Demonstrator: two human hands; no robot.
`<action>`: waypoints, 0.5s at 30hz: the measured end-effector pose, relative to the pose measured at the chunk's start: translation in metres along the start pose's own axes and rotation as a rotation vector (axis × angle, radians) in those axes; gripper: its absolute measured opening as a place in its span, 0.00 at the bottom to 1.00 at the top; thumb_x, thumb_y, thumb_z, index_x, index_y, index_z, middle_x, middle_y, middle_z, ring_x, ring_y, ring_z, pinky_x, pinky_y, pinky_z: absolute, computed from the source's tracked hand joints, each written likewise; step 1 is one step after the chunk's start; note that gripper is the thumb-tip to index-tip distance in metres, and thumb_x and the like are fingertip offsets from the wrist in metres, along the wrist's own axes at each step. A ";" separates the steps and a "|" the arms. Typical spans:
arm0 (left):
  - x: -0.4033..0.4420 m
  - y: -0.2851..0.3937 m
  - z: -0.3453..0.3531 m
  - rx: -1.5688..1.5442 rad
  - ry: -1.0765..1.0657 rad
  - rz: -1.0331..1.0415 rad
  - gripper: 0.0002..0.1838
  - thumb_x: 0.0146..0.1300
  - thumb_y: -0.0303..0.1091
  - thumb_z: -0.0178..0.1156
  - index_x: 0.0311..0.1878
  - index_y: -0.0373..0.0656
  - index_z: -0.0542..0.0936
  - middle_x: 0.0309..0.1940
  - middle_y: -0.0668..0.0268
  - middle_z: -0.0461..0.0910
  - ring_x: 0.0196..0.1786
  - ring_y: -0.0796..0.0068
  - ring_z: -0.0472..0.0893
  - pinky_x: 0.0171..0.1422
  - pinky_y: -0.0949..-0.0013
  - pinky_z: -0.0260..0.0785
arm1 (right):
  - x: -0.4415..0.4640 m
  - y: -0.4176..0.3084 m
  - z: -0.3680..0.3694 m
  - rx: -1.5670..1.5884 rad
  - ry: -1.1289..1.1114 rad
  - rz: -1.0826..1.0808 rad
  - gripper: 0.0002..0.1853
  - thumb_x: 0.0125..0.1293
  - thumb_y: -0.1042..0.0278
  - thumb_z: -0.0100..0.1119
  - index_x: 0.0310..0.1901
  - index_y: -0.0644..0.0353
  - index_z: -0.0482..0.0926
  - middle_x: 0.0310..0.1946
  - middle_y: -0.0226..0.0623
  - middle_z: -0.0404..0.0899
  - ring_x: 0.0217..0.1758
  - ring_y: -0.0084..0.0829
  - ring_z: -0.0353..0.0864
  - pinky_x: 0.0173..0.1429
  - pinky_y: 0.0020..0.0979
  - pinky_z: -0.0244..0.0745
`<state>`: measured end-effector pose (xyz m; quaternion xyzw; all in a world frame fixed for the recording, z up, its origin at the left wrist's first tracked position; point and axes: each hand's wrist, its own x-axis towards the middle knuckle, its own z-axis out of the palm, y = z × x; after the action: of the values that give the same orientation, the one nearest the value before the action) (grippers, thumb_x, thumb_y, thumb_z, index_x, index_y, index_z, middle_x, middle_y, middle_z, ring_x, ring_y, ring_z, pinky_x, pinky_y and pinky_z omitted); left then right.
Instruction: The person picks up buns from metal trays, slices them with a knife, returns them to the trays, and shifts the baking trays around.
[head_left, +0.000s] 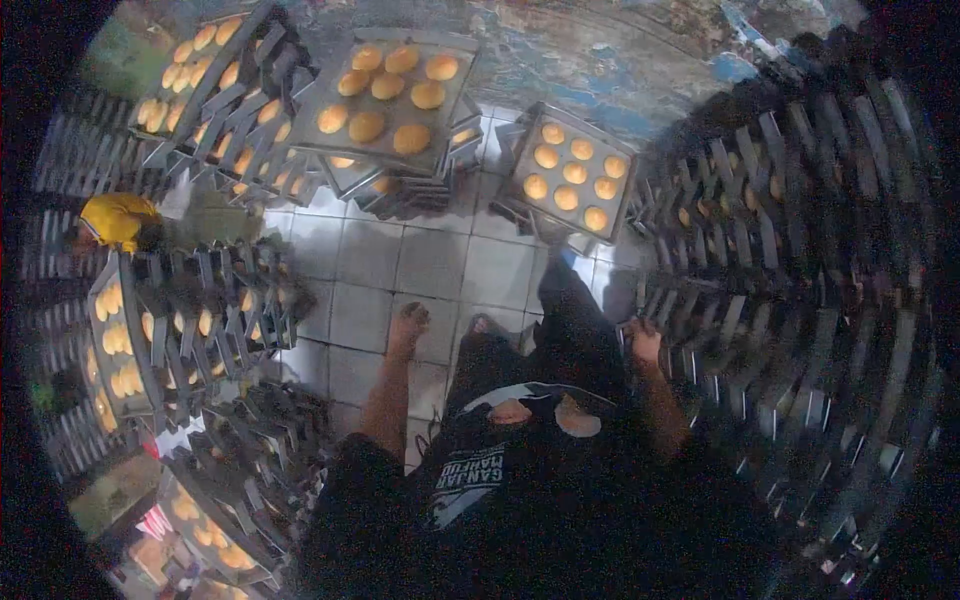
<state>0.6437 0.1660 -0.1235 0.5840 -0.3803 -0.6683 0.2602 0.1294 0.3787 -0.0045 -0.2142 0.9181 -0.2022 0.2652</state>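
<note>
My left hand (408,326) hangs over the tiled floor with its fingers loosely curled and a little apart, nothing held in them. At my other side, my right hand (645,342) hangs beside the tall stacks of trays, also with no object in it. Whether its fingers touch a tray edge I cannot tell. Ahead of me, a metal tray (517,190) bears several round golden buns (570,199) on top of a stack. Another bun-filled tray (455,118) tops a stack farther to the left.
Stacked trays (760,200) line the right side. More stacks with buns (118,340) stand on the left, where a person in a yellow top (122,221) is seen. Pale floor tiles (430,262) run between them. A worn, stained wall (580,60) is at the far end.
</note>
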 end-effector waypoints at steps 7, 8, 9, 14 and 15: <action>-0.006 0.003 0.001 -0.088 0.014 -0.202 0.21 0.70 0.34 0.61 0.64 0.40 0.75 0.51 0.57 0.84 0.54 0.62 0.84 0.52 0.57 0.78 | -0.013 -0.007 -0.008 0.365 -0.088 -0.169 0.16 0.75 0.55 0.56 0.39 0.61 0.81 0.24 0.34 0.77 0.26 0.27 0.77 0.33 0.34 0.71; -0.008 -0.005 0.000 -0.106 0.007 -0.232 0.20 0.71 0.34 0.60 0.63 0.40 0.75 0.49 0.57 0.84 0.51 0.63 0.85 0.51 0.58 0.78 | -0.018 -0.013 -0.007 0.401 -0.090 -0.180 0.16 0.76 0.55 0.56 0.38 0.61 0.80 0.23 0.33 0.76 0.25 0.27 0.76 0.32 0.34 0.70; -0.011 -0.012 0.000 -0.124 -0.001 -0.262 0.19 0.71 0.35 0.60 0.63 0.40 0.76 0.47 0.58 0.85 0.49 0.64 0.85 0.49 0.58 0.79 | -0.021 -0.018 -0.011 0.448 -0.171 -0.046 0.13 0.76 0.58 0.56 0.39 0.60 0.79 0.24 0.32 0.76 0.24 0.27 0.76 0.30 0.35 0.71; -0.033 -0.032 0.001 -0.038 -0.060 -0.244 0.18 0.72 0.35 0.59 0.61 0.40 0.77 0.40 0.60 0.86 0.43 0.67 0.86 0.41 0.61 0.78 | -0.048 -0.020 -0.015 0.393 -0.079 -0.207 0.10 0.75 0.60 0.58 0.41 0.57 0.79 0.26 0.29 0.76 0.25 0.26 0.76 0.29 0.35 0.72; -0.038 -0.026 0.005 0.054 -0.031 -0.249 0.18 0.71 0.35 0.59 0.61 0.41 0.77 0.39 0.61 0.86 0.42 0.68 0.86 0.39 0.62 0.78 | -0.051 -0.014 -0.014 0.394 -0.030 -0.295 0.10 0.75 0.60 0.58 0.41 0.57 0.79 0.25 0.29 0.76 0.25 0.25 0.75 0.28 0.35 0.71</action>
<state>0.6484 0.2121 -0.1221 0.6229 -0.3265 -0.6941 0.1535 0.1640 0.3965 0.0333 -0.2932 0.8157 -0.4105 0.2830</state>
